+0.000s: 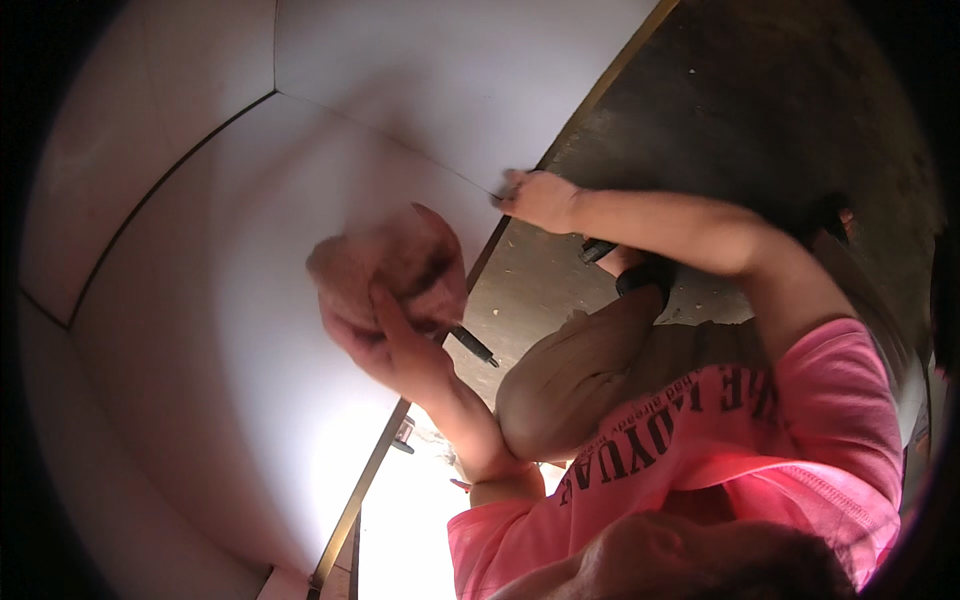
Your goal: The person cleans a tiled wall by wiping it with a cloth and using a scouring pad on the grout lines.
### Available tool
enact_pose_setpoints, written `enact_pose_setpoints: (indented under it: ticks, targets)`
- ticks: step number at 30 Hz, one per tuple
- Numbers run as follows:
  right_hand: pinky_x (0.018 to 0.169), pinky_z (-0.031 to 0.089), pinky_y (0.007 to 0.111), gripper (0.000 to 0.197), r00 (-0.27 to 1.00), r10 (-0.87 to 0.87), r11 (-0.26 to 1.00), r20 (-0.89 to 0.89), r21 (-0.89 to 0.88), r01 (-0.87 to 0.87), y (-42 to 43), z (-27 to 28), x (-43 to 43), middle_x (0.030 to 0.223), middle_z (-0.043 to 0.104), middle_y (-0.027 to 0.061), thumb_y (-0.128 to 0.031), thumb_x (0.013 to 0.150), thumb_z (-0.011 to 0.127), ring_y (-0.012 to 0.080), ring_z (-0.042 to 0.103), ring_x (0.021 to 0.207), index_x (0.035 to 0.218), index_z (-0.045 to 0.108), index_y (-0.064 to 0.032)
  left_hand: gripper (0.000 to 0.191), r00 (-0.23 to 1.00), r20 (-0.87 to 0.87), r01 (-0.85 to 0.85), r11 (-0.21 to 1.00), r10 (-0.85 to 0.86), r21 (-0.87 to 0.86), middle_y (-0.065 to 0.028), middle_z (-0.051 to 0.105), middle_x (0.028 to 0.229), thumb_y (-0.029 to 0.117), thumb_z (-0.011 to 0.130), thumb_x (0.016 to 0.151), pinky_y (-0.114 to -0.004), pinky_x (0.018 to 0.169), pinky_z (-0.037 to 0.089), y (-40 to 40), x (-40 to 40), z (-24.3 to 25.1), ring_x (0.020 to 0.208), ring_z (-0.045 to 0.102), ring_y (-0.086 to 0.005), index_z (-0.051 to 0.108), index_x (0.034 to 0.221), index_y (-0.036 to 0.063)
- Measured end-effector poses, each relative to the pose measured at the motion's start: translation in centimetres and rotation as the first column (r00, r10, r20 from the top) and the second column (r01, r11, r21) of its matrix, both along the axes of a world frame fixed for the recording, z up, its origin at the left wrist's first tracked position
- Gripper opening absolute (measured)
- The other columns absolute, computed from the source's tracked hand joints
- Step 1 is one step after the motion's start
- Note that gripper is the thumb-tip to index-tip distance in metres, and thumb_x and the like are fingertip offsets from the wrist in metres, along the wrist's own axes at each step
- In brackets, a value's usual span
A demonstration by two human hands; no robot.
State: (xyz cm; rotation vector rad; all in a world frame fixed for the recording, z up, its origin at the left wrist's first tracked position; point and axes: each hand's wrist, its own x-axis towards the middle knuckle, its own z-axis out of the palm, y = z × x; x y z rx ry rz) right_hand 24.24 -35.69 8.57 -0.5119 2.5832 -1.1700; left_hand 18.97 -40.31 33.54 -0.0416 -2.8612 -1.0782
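Note:
My left hand (416, 360) holds a crumpled pinkish-brown cloth (345, 262) over a large pale panel (255, 247); motion blurs both. A dark shadow falls on the panel beyond them. Whether the cloth touches the surface, I cannot tell. From beside this hand juts the end of a black, pen-like tool (474, 346), and its other end is hidden. My right hand (541, 201) rests at the panel's near edge, fingertips curled onto it where a thin seam (420, 154) meets the border.
Dark joints (172, 169) divide the pale surfaces on the left. Past the brownish edge strip (367, 491) lies a dark, scuffed floor (720, 105). My bent knee (555, 390) and a black sandal (645, 277) are close to the panel. Bright light glares at the bottom.

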Motion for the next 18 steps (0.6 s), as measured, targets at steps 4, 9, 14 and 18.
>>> enact_pose_setpoints:
  ticks: [4,9,14,18]
  targets:
    - [0.083,0.048,0.038,0.027,0.992,-0.113,0.976,0.061,-0.183,0.122,9.4,0.7,2.2,0.096,0.060,0.0063,-0.007,0.072,0.063,0.0290,0.051,0.104,0.098,0.057,-0.0092,0.047,0.972,0.096,0.230,0.956,-0.215,-0.182,-0.0159,0.050,0.124,0.011,0.062,0.083,-0.035,0.096,0.037,0.1,-4.0,-4.1,0.112,0.048,-0.0238,0.044,0.125,-0.0017]
    - [0.082,0.046,0.039,0.023,0.929,-0.356,0.882,0.102,-0.293,0.370,15.5,2.8,2.4,0.095,0.059,0.0049,-0.009,0.075,0.066,0.0276,0.053,0.097,0.096,0.058,-0.0103,0.058,0.938,0.109,0.165,0.147,-0.328,-0.975,-0.0164,0.030,0.140,0.031,0.061,0.079,-0.048,0.092,0.041,-2.6,-8.2,-16.3,0.123,0.036,-0.0364,0.041,0.130,0.0118]
    - [0.079,0.047,0.039,0.021,0.854,-0.512,0.774,0.094,-0.379,0.506,17.7,3.5,3.3,0.094,0.059,0.0025,-0.010,0.075,0.067,0.0259,0.053,0.092,0.094,0.057,-0.0113,0.071,0.910,0.370,0.412,0.294,-0.190,-0.863,-0.0150,0.032,0.139,0.037,0.064,0.075,-0.045,0.094,0.040,-1.4,-9.0,-19.9,0.122,0.036,-0.0364,0.036,0.133,0.0071]
    - [0.079,0.046,0.038,0.021,0.853,-0.485,0.756,0.195,-0.396,0.521,18.6,2.9,4.6,0.094,0.059,0.0029,-0.009,0.075,0.067,0.0262,0.054,0.093,0.093,0.057,-0.0109,0.082,0.826,0.553,0.553,-0.036,-0.109,-0.833,-0.0178,0.034,0.136,0.038,0.069,0.070,-0.044,0.099,0.038,-0.3,-7.9,-20.1,0.123,0.035,-0.0379,0.032,0.131,-0.0035]
